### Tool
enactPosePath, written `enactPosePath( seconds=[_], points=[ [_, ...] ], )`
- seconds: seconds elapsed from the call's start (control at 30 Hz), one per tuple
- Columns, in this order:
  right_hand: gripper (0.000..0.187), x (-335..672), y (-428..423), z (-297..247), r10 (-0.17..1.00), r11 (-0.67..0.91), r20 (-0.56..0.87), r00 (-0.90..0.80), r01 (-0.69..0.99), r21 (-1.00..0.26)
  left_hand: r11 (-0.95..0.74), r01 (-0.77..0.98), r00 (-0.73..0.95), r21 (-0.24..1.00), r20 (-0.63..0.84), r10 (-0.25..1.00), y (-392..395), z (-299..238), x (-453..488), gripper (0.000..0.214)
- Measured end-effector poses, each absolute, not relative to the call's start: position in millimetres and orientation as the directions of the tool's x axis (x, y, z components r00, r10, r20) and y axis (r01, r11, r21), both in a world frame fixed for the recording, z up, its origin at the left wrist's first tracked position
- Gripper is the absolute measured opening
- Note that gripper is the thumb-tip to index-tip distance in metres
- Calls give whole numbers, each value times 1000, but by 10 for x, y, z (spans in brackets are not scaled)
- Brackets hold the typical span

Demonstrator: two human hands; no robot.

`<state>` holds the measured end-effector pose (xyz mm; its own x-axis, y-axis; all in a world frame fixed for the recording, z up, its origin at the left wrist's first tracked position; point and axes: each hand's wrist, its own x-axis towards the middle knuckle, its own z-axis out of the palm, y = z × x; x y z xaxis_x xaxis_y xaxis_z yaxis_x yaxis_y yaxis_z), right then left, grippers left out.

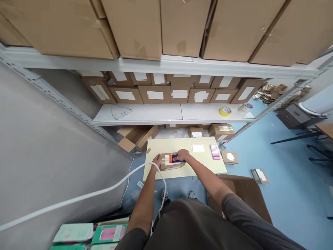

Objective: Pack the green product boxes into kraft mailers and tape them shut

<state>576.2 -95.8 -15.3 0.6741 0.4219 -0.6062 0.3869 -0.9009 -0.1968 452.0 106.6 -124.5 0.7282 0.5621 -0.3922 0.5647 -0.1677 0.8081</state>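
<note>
A small cardboard box (pixel 171 166) with a white label lies on the pale yellow tabletop (pixel 203 168). My left hand (pixel 156 160) grips the box at its left end, where shiny tape shows. In my right hand (pixel 182 155) is a dark blue and orange tape dispenser (pixel 174 158), held against the top of the box. My right fingers wrap its body and partly cover it. To the right of my hands lie a white paper sheet (pixel 198 148) and a pink and white printed item (pixel 215 152), whose details are blurred.
Shelf racks (pixel 161 113) packed with cartons rise beyond the table, with yellow tape (pixel 225 111) and glasses (pixel 121 113) on one shelf. A white cable (pixel 104 189) crosses in front of my left forearm. A large open carton (pixel 249 194) stands at right.
</note>
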Motion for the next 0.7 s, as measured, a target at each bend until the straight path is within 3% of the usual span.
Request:
enactPosePath(
  seconds=[0.2, 0.5, 0.7],
  points=[
    [67, 5650, -716, -265, 384, -909, -644, 662, 394, -137, -69, 652, 690, 755, -554, 466, 818, -1465, 4436, 92],
    [67, 5813, -1414, -337, 314, -940, -656, 686, 319, -116, -138, 660, 718, 739, -565, 407, 162, -1586, 4713, 87],
    [58, 6085, -2669, -221, 265, -962, -628, 732, 243, -123, -264, 631, 770, 730, -546, 331, -328, -1626, 4982, 82]
  ],
)
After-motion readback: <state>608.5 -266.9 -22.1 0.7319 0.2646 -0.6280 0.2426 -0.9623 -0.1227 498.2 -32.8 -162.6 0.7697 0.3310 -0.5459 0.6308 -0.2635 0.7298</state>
